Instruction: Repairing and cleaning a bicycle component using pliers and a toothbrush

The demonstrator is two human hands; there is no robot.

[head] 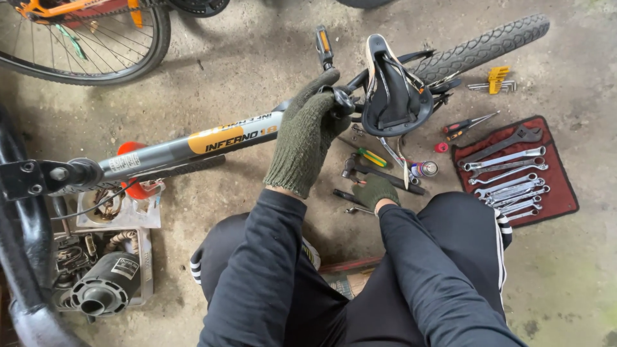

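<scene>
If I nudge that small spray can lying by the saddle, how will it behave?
The spray can lies on its side on the concrete floor, so it would probably roll. It looks small and likely light. Its smooth metal may slip in the knit glove on the right hand; tools crowd beside it, so it may stop soon.
</scene>
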